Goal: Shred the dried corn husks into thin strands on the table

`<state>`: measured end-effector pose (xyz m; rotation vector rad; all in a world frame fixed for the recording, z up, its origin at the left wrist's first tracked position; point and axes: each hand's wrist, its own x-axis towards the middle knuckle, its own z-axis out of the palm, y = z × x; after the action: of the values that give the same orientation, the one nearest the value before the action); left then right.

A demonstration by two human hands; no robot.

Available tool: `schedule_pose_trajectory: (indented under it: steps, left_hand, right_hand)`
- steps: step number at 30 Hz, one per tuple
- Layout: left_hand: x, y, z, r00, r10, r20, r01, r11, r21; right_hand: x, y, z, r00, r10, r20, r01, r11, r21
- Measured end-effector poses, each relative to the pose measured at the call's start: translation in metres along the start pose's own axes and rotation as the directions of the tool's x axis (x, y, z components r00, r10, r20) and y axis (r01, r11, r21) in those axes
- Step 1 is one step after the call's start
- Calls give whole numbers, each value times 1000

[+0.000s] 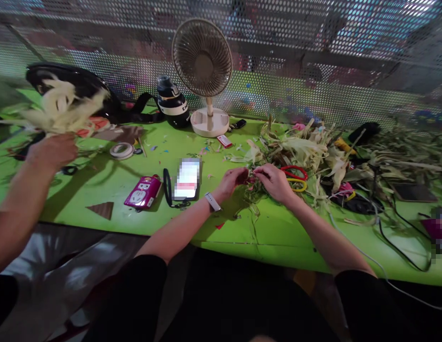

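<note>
Close together over the green table (228, 237), both hands work at a small tangle of dry plant strands (254, 194). My left hand (233, 184), with a pale band on its wrist, has its fingers curled at the strands; what they hold is too small to make out. Thumb and forefinger of my right hand (274, 181) pinch something tiny beside it. Right behind my right hand are the red scissor handle (295, 172) and a yellow handle (297, 185). A heap of dry husks (299, 145) lies beyond them.
A lit phone (187, 178) and a purple device (143, 192) lie to the left. Behind stand a fan (202, 64) and a black bottle (173, 104). At far left, another person's hand (53, 151) holds husks. Cables (366, 256) cross the right side.
</note>
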<state>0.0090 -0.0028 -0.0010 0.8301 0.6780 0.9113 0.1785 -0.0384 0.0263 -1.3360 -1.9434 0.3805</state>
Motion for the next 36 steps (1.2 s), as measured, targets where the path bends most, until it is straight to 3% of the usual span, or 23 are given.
schedule_pose_trajectory:
  steps: [4,11,18,25,32,36]
  left_hand:
    - [1,-6,-3,998,63,-17,-62,996,60]
    - [0,-6,-4,997,81,12,-82,982,170]
    - [-1,-5,-4,993,113,-40,-100,965,243]
    - [-1,-4,-4,994,100,47,-109,960,257]
    - [-4,-2,-1,998,59,8,-59,974,220]
    - [0,-7,-4,1000,13,-21,-10,989,151]
  right_hand:
    - [-1,2,2,1000,-15,13,15,999,-32]
    - [0,5,2,998,-36,57,41,995,-89]
    - [-1,6,3,995,-33,92,47,988,-150]
    - [-3,3,3,992,-22,125,50,974,-220]
    - [-3,3,4,997,69,37,-67,997,-35]
    - [-2,3,4,997,71,14,-71,997,5]
